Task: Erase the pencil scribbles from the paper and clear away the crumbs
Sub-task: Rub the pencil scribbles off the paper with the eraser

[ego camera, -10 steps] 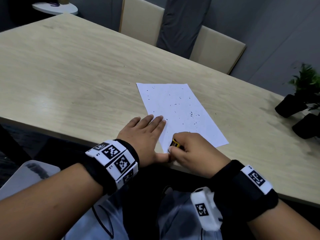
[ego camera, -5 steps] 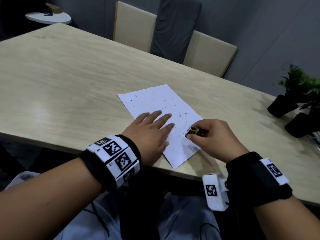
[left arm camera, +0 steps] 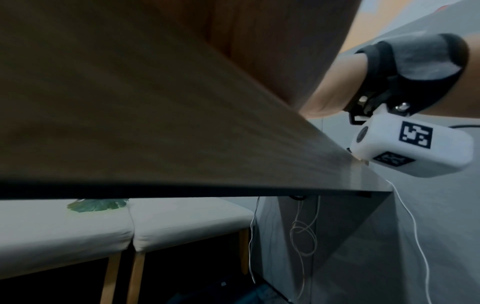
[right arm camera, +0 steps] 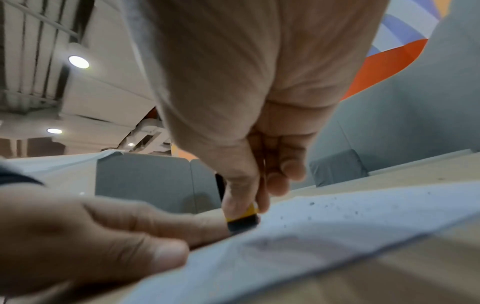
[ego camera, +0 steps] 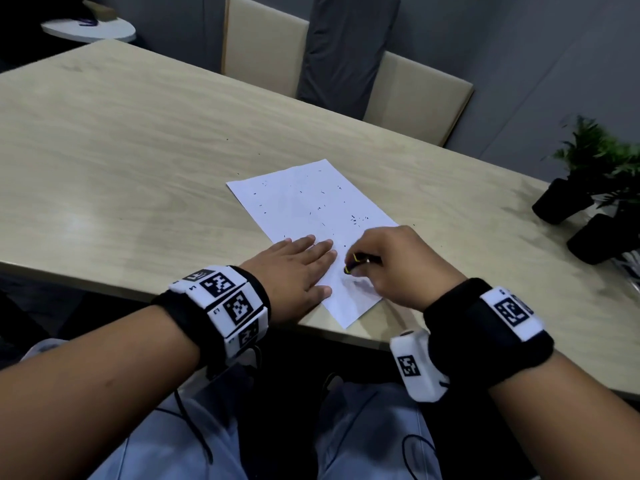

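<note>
At the near edge of the table [ego camera: 104, 140], a white sheet of paper [ego camera: 311, 202] lies at an angle, its nearest corner almost reaching that edge. The left hand [ego camera: 294, 271] lies flat on the sheet's near left side, fingers straight and together, pinning it down. Just beside it, the right hand [ego camera: 398, 265] has its thumb and fingers curled around a small black eraser with a yellow sleeve [ego camera: 356, 263], its dark tip pressed to the sheet; the right wrist view shows that tip [right arm camera: 242, 223] touching the paper close to the left hand's fingertips [right arm camera: 207, 223]. A faint grey smudge [right arm camera: 293, 244] remains on the sheet nearer than the eraser, and it is likely leftover pencil. To do this rubbing well, the flat hand should sit close to the stroke so the paper cannot buckle, and short strokes running away from that hand, with moderate pressure, should lift the mark without creasing or tearing. Farther up the sheet, dark crumbs [ego camera: 358, 219] are scattered toward its far corners, and a few specks lie on the bare table beyond it; they will need sweeping off afterwards. No brand or wording can be read on the eraser. Both wristbands carry black-and-white square marker codes [ego camera: 239, 304]; small characters beside them are too tiny to read reliably.
</note>
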A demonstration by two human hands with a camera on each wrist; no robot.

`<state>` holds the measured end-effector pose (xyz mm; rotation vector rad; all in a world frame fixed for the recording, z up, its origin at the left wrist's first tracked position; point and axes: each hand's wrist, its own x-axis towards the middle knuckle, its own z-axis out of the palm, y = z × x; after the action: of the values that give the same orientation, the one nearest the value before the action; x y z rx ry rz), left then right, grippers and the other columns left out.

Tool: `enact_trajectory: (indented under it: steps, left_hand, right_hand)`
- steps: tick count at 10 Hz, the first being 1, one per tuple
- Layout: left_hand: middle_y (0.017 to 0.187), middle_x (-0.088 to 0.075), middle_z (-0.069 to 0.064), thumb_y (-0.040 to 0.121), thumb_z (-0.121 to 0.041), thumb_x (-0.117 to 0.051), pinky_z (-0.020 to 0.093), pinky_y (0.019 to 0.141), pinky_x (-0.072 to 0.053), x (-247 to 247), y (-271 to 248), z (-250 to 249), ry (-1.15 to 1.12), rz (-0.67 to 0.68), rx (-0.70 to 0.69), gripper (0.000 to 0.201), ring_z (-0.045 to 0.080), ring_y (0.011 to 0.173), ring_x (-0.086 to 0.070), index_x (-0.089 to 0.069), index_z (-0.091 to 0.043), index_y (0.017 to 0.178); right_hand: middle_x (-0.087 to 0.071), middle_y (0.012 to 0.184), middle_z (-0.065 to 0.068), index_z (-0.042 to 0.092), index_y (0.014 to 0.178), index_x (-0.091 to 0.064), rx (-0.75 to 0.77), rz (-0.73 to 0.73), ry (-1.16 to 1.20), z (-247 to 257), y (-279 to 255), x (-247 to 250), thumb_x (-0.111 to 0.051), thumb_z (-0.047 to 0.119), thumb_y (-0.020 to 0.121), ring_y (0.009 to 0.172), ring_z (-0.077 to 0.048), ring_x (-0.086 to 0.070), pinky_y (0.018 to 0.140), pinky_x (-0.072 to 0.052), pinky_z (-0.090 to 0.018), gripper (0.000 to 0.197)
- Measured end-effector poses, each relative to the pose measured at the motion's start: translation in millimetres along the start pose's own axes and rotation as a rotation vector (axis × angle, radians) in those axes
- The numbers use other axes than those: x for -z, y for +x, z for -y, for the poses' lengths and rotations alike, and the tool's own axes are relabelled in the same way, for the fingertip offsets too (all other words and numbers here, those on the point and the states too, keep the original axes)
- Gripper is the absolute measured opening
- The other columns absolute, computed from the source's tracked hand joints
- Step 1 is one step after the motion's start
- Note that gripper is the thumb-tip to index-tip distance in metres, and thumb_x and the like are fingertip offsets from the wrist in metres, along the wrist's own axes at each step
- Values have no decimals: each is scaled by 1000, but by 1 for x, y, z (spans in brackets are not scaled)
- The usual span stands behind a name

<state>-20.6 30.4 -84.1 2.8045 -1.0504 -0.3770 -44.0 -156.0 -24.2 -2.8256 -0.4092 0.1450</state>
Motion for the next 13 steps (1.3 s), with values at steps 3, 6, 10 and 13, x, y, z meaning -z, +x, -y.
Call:
enact_trajectory:
  steps: [3,6,10,13]
  left_hand:
    - [162,16,-10,104,-49,-20,30,117,8,2,1,0,-10,12,3,63,11,149,15,7,-27,156]
    - [162,15,-11,104,-49,-21,29,117,7,3,0,0,-17,-3,7,63,10,149,14,6,-27,156]
    - [162,16,-10,104,-49,-20,29,118,5,3,-1,1,-1,-5,-1,63,11,149,13,7,-27,156]
    - [162,15,-10,104,-49,-21,29,118,5,2,0,0,-7,-13,-1,63,11,149,13,7,-27,156]
  right_hand:
    - [-61,77,10,24,82,-73,44,188,-148,-2,-7,4,-65,10,77,71,-3,-50,70,-45,-22,18]
    - [-67,82,5,22,83,-75,66,160,-210,-5,-5,0,-64,10,77,77,-13,-56,74,-49,-30,17]
    - [-28,57,-3,12,58,-34,-433,-105,113,-4,-16,-8,-60,13,76,56,-17,-23,51,-18,-29,32]
    - [-56,64,-11,0,71,-59,-289,-91,-30,0,-15,-17,-58,13,79,61,-21,-42,54,-32,-31,16]
